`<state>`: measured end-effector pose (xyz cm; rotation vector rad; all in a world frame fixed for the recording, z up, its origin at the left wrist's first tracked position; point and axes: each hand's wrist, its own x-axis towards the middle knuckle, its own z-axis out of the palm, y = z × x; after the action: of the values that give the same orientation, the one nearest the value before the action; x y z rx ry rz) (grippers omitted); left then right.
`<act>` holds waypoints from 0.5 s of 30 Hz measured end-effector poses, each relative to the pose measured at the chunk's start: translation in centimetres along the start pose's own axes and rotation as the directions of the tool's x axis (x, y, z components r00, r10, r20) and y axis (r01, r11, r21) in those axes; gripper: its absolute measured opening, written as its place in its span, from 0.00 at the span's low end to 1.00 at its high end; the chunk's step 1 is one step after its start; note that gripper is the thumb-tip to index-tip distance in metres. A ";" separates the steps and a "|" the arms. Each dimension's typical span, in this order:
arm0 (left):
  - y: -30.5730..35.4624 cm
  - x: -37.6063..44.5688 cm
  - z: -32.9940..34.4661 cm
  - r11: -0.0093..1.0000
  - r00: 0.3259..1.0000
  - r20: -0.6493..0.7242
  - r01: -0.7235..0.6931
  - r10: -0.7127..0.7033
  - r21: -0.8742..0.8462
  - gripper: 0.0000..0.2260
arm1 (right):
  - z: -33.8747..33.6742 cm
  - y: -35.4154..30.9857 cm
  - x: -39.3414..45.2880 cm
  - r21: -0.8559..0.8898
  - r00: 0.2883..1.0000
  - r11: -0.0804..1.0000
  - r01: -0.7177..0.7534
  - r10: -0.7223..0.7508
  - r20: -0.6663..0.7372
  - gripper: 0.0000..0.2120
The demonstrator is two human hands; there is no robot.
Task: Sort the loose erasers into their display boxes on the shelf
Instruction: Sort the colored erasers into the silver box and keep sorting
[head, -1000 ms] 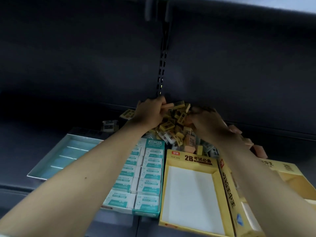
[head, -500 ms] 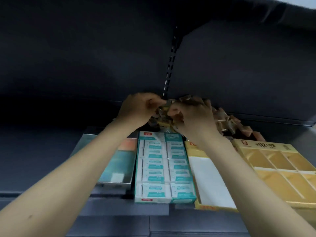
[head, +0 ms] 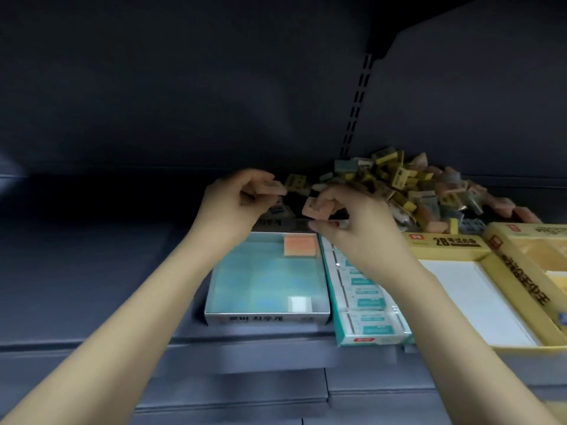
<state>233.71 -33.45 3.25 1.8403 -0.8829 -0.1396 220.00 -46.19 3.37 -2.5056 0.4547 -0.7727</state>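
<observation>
A heap of loose erasers (head: 411, 185), yellow, pink and grey, lies at the back of the dark shelf. My left hand (head: 236, 204) pinches one pink eraser (head: 273, 188) above the back of the light blue display box (head: 267, 317). My right hand (head: 352, 222) pinches another pink eraser (head: 313, 207) just right of it. Inside the blue box lie one pink eraser (head: 299, 245) at its far right corner and a white one (head: 300, 303) near the front.
To the right of the blue box stands a teal box (head: 368, 338) packed with white-and-teal erasers. Further right sit a yellow 2B box (head: 445, 240) with a white floor and a yellow divided box (head: 521, 237). A slotted shelf upright (head: 356, 105) rises behind the heap.
Both hands have come out of the heap and moved left and toward me, each now holding a pink eraser over the blue box. The camera view has shifted left.
</observation>
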 end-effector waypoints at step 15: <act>0.0 -1.5 -1.3 0.999 0.999 0.014 0.029 -0.028 -0.039 0.10 | 0.5 -0.5 -1.4 0.227 0.966 0.941 -0.253 0.260 -0.001 0.05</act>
<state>233.29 -31.53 3.37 1.8177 -0.8578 -0.1864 219.27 -44.94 2.63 -2.1735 0.6519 -0.7169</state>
